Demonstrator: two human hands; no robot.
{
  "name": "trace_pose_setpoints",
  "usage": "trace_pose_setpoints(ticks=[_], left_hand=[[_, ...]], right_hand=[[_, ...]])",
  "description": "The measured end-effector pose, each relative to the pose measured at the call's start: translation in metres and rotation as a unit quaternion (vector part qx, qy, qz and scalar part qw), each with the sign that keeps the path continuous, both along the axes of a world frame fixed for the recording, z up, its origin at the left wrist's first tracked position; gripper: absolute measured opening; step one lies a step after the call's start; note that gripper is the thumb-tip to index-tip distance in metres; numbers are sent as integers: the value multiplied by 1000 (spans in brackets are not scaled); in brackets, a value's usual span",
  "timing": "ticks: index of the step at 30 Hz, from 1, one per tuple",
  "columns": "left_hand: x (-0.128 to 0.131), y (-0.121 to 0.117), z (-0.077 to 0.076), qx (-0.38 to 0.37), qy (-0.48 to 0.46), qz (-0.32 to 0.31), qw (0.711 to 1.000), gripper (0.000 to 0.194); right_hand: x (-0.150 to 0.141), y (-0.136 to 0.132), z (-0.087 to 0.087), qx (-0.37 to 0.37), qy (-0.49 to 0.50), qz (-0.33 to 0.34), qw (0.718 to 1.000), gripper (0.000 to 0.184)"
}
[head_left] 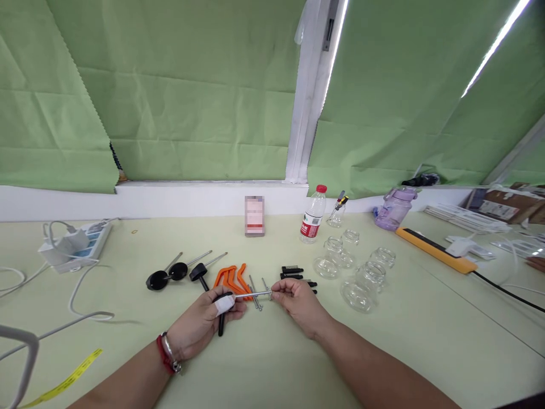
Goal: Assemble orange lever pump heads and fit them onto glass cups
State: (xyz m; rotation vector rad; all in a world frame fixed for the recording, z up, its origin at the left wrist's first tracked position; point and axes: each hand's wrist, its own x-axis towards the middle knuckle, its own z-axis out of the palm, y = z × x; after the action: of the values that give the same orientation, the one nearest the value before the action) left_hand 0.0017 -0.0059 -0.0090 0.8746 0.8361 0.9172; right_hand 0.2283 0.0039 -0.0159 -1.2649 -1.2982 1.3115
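My left hand (204, 318) is closed around a black-ended metal rod (251, 295), with a white patch at the held end and a black bar pointing down below the fingers. At the rod's far tip, my right hand (300, 304) pinches with thumb and fingertips; any small part there is too small to make out. Beyond the left hand lie orange bent handles (230, 277) and black round-headed metal rods (158, 280). Thin metal pins (257, 301) rest between the hands. Small black ribbed parts (292, 270) are just past the right hand.
Several clear glass jars (356, 294) stand to the right. Behind are a red-capped bottle (311, 218), a phone (254, 217) and a screwdriver jar (336, 217). A yellow power strip (436, 250) and purple bottle (395, 209) are far right; a white socket strip (87, 247) with cables sits left.
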Motion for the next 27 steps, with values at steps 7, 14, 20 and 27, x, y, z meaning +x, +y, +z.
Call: trace_pose_setpoints(ticks=[7,14,20,27], left_hand=[[0,-2,1,24,9,-10,1000,16],[2,-3,6,23,28,-2,999,16],[1,-3,3,37,24,-15,999,15],[1,-6,5,63,94,-10,994,30]], right_hand=[[0,2,-5,-4,17,4,1000,20],[0,1,-4,-10,26,6,1000,17],[0,1,-2,-3,20,10,1000,17],[0,1,-2,7,10,2,1000,16]])
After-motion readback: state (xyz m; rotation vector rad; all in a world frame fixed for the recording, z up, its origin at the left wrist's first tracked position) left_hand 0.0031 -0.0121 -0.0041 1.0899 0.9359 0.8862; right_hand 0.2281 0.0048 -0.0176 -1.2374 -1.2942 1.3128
